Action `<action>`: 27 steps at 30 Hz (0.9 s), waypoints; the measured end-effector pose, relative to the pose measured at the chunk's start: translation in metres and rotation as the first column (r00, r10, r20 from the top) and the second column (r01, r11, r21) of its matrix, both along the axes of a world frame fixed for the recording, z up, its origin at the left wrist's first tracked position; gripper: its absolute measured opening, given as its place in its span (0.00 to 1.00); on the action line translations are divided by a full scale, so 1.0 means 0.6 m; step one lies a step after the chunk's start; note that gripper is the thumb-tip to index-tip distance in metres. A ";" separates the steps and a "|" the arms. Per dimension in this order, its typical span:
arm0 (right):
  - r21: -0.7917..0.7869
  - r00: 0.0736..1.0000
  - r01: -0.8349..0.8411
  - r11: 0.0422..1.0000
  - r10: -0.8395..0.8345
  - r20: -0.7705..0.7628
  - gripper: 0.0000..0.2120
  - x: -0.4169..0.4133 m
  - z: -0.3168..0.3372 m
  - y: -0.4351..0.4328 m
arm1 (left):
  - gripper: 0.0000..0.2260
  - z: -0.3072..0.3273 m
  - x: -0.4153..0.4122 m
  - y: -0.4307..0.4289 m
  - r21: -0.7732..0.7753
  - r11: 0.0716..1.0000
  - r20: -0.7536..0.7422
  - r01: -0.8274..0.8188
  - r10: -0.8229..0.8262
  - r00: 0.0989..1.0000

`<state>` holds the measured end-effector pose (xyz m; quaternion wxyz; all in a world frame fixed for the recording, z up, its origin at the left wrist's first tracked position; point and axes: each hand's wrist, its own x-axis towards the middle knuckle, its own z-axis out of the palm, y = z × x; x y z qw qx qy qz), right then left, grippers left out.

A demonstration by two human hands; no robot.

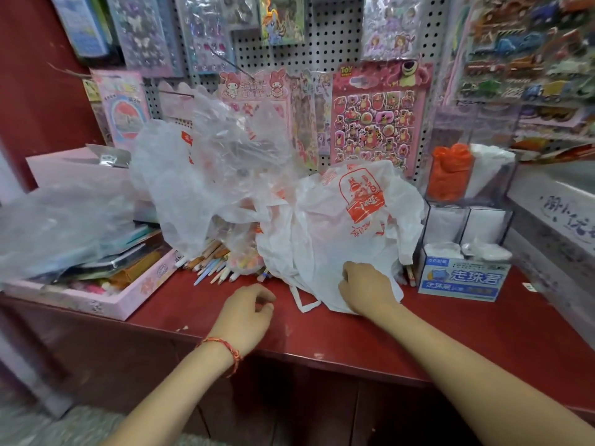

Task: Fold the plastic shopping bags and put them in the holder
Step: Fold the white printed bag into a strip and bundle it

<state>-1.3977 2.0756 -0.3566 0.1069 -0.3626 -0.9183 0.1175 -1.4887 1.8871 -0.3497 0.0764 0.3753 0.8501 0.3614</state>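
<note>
A white plastic bag with a red print (347, 220) lies crumpled on the red counter (450, 333). My right hand (367, 286) grips its lower edge, fingers curled into the plastic. Behind it to the left, several clear and white bags (206, 169) stand in a loose heap. My left hand (246, 312) rests on the counter left of the bag, fingers loosely curled and holding nothing. At the right a clear acrylic holder (467, 217) has compartments; its upper ones hold a folded orange bag (449, 175) and white bags (486, 169).
A pink tray (128, 297) of stationery sits at the left under a plastic sheet. Loose pencils (212, 262) lie beneath the bag heap. A blue and white box (463, 278) stands in front of the holder. Sticker sheets hang on the pegboard (328, 40) behind.
</note>
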 end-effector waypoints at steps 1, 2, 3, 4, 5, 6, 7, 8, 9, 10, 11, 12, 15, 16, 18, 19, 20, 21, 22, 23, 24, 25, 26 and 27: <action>-0.001 0.995 0.035 0.999 -0.035 -0.092 0.02 0.003 0.008 -0.003 | 0.07 -0.001 0.002 -0.003 0.004 1.000 0.000 -0.003 0.003 1.000; 0.009 0.980 0.072 0.997 -0.069 -0.187 0.02 0.008 0.018 -0.008 | 0.07 0.000 0.003 -0.005 0.016 1.000 -0.003 -0.005 0.005 1.000; 0.038 0.958 0.108 0.993 -0.094 -0.270 0.04 0.014 0.028 -0.013 | 0.07 0.000 0.006 -0.007 0.031 0.999 -0.009 -0.006 0.006 1.000; 0.083 0.938 0.139 0.987 -0.104 -0.330 0.07 0.022 0.039 -0.017 | 0.07 0.002 0.008 -0.008 0.049 0.999 -0.014 -0.005 0.006 1.000; 0.130 0.920 0.156 0.979 -0.096 -0.379 0.08 0.032 0.047 -0.019 | 0.06 0.004 0.011 -0.009 0.072 0.997 -0.014 -0.007 0.008 1.000; 0.160 0.901 0.155 0.975 -0.073 -0.428 0.09 0.043 0.052 -0.021 | 0.06 0.006 0.014 -0.010 0.098 0.995 -0.011 -0.008 0.009 1.000; 0.173 0.881 0.134 0.976 -0.037 -0.472 0.09 0.055 0.055 -0.022 | 0.06 0.008 0.016 -0.010 0.130 0.991 -0.006 -0.013 0.014 1.000; 0.182 0.864 0.103 0.978 0.003 -0.504 0.09 0.066 0.056 -0.022 | 0.06 0.011 0.017 -0.010 0.160 0.987 -0.001 -0.022 0.022 1.000; 0.193 0.852 0.072 0.978 0.041 -0.522 0.09 0.078 0.055 -0.022 | 0.06 0.014 0.018 -0.011 0.189 0.981 0.000 -0.034 0.034 0.999; 0.203 0.843 0.050 0.978 0.068 -0.534 0.09 0.090 0.052 -0.022 | 0.06 0.017 0.018 -0.011 0.213 0.976 -0.002 -0.045 0.047 0.999; 0.197 0.828 0.041 0.980 0.078 -0.556 0.09 0.102 0.049 -0.021 | 0.07 0.018 0.017 -0.011 0.229 0.972 -0.002 -0.052 0.054 0.999; 0.170 0.804 0.047 0.984 0.064 -0.591 0.08 0.113 0.048 -0.019 | 0.08 0.020 0.017 -0.010 0.234 0.971 0.001 -0.051 0.052 0.999; -0.005 0.689 0.053 0.999 -0.041 -0.724 0.05 0.144 0.050 -0.013 | 0.11 0.021 0.026 -0.002 0.206 0.979 0.015 0.003 -0.006 1.000; -0.058 0.640 0.034 0.998 -0.066 -0.766 0.02 0.153 0.050 -0.010 | 0.12 0.019 0.030 0.003 0.194 0.981 0.008 0.026 -0.028 1.000; -0.139 0.545 -0.047 0.989 -0.091 -0.833 0.05 0.171 0.055 -0.006 | 0.15 0.022 0.038 0.017 0.202 0.979 0.023 0.040 -0.045 0.999; -0.175 0.514 -0.099 0.980 -0.100 -0.852 0.08 0.180 0.058 -0.003 | 0.16 0.027 0.040 0.025 0.232 0.972 0.059 0.028 -0.043 0.997; -0.215 0.497 -0.146 0.966 -0.116 -0.860 0.10 0.190 0.061 0.000 | 0.18 0.033 0.042 0.034 0.274 0.962 0.112 0.005 -0.037 0.993; -0.251 0.505 -0.182 0.951 -0.129 -0.853 0.11 0.200 0.062 0.005 | 0.19 0.040 0.041 0.043 0.322 0.946 0.178 -0.031 -0.028 0.984; -0.273 0.541 -0.205 0.940 -0.124 -0.832 0.12 0.209 0.062 0.011 | 0.21 0.046 0.041 0.051 0.388 0.919 0.246 -0.071 -0.029 0.969; -0.285 0.597 -0.214 0.934 -0.106 -0.796 0.12 0.217 0.060 0.017 | 0.22 0.050 0.038 0.058 0.455 0.883 0.313 -0.112 -0.041 0.949; -0.286 0.654 -0.215 0.934 -0.080 -0.752 0.12 0.225 0.057 0.023 | 0.24 0.056 0.038 0.065 0.511 0.846 0.383 -0.154 -0.063 0.922; -0.279 0.705 -0.211 0.937 -0.051 -0.708 0.12 0.230 0.054 0.027 | 0.28 0.060 0.035 0.068 0.549 0.812 0.448 -0.197 -0.087 0.890; -0.264 0.746 -0.199 0.944 -0.028 -0.665 0.12 0.234 0.049 0.030 | 0.33 0.063 0.028 0.070 0.568 0.790 0.493 -0.232 -0.101 0.864; -0.242 0.780 -0.176 0.954 -0.015 -0.625 0.12 0.238 0.045 0.033 | 0.38 0.067 0.024 0.072 0.567 0.784 0.515 -0.253 -0.098 0.852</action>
